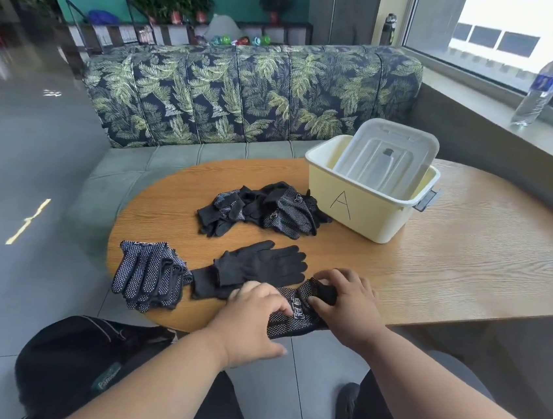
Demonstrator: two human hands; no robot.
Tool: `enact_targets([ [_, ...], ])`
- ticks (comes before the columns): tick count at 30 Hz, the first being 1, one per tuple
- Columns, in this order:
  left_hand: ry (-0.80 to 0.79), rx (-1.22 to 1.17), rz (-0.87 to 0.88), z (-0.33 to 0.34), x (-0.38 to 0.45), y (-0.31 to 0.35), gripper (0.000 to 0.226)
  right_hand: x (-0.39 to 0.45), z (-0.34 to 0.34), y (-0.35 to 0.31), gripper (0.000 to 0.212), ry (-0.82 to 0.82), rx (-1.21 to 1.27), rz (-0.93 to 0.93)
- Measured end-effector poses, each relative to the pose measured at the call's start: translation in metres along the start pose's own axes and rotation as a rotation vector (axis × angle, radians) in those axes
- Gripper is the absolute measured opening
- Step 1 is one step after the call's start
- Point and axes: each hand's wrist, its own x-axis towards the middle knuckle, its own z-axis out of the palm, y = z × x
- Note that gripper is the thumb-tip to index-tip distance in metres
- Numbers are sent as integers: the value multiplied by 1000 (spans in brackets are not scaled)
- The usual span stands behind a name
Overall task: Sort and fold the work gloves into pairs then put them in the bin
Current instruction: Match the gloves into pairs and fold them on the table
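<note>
Left grip (260, 305) presses curled fingers onto the dotted glove (295, 313) at the counter's (449, 268) near edge; right grip (349, 300) pinches its far end. Glove is black, white grip dots, printed logo, partly bunched. Plain black gloves (262, 264) lie just beyond, dotted stack (150, 273) left, unsorted pile (265, 208) beside the bin (367, 212). Bin is pale yellow, marked "A", holding only its clear lid (386, 156), tilted.

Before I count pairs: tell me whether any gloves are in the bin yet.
No, the bin holds only its lid; the gloves lie on the table.
</note>
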Motion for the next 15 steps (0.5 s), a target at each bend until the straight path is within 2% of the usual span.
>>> enact_targets([
  [3,-25,116,33,-3,-10,-9,59,-4,2,-4,26,39,-48,-87],
  [5,-8,107,53,-2,-13,-9,54,-6,4,-9,12,53,-117,-129],
  [7,36,44,61,-5,-18,-9,42,-11,7,-15,12,73,-114,-154],
  [10,80,-79,24,-11,-17,-9,24,-18,10,-12,30,49,-79,-136],
  [12,83,-176,-30,-14,-15,-8,21,-22,10,-8,46,25,-70,-145],
  [15,91,-287,-123,-14,-10,-6,17,-24,7,-8,54,9,-68,-155],
])
